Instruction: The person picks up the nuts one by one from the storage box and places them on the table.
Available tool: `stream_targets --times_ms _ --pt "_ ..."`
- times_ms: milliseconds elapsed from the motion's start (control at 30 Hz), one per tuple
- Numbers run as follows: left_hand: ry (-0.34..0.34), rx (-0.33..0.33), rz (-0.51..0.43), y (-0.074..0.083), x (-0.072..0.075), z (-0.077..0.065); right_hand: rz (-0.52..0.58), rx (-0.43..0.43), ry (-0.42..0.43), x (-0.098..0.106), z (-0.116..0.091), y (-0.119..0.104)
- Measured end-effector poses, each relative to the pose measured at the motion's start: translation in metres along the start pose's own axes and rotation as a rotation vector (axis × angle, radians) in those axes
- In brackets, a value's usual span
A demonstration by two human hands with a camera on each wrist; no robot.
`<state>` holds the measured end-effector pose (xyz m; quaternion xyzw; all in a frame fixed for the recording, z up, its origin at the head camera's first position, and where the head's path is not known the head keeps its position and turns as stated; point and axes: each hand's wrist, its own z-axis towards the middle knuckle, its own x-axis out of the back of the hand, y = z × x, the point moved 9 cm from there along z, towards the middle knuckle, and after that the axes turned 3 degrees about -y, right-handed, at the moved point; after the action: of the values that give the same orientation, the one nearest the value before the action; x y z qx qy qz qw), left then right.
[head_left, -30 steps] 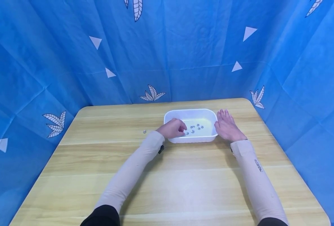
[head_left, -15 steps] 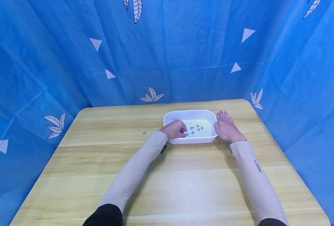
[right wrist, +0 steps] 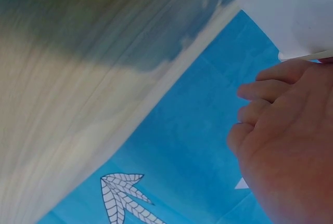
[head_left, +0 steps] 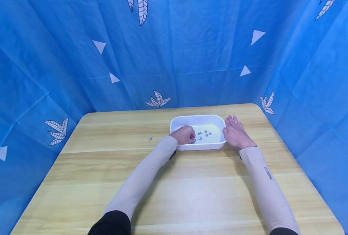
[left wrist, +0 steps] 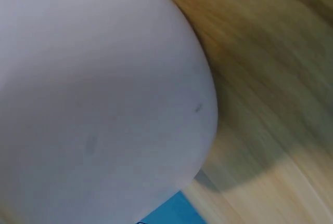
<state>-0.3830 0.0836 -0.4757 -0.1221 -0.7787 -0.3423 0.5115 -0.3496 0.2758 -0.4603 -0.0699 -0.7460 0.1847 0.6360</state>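
In the head view my left hand (head_left: 183, 134) reaches over the near left side of a white plastic tray (head_left: 200, 146). Its fingers are bent down toward the tray floor, and a small silver metal piece (head_left: 194, 140) lies right at the fingertips. Whether anything sits between the fingers is hidden. Several similar shiny pieces (head_left: 200, 138) are scattered on the tray floor, too small to name. My right hand (head_left: 237, 133) is at the tray's right end, thumb hooked at the rim and fingers stretched along the outside. The right wrist view has this hand (right wrist: 291, 135) against the tray rim (right wrist: 307, 56).
One more small silver piece (head_left: 150, 138) lies on the wooden table (head_left: 109, 163), left of the tray. A blue patterned curtain (head_left: 203, 65) surrounds the table's back and sides. A pale sleeve (left wrist: 109, 94) fills most of the left wrist view.
My left hand and forearm have shifted slightly right, with the fingertips now closer to the near silver piece. The right hand stays at the tray's end; the camera view has tilted slightly.
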Motion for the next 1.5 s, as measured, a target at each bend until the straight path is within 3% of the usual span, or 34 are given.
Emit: stream_targets --times_ms 367,600,767,1000,1100,1267,1500 --pt "-0.003 -0.075 0.010 0.010 0.002 -0.001 -0.014 0.004 0.004 0.002 0.000 -0.001" --pt "-0.022 -0.072 0.029 0.012 0.002 0.002 -0.017 0.003 0.005 0.002 -0.001 -0.001" --pt "-0.067 -0.062 0.115 0.015 0.002 0.005 -0.008 0.000 0.003 0.003 -0.001 0.000" --pt "-0.109 -0.020 0.308 0.026 0.005 0.001 -0.001 0.004 0.007 0.003 0.000 -0.001" --pt "-0.112 -0.017 0.333 0.028 0.004 0.002 -0.006 0.006 0.012 0.003 0.000 -0.001" --pt "-0.097 -0.023 0.316 0.026 0.002 0.004 -0.005 0.004 0.008 0.002 0.001 -0.001" --pt "-0.087 -0.047 0.203 0.025 0.000 0.001 0.008 -0.001 0.003 0.002 0.000 -0.001"
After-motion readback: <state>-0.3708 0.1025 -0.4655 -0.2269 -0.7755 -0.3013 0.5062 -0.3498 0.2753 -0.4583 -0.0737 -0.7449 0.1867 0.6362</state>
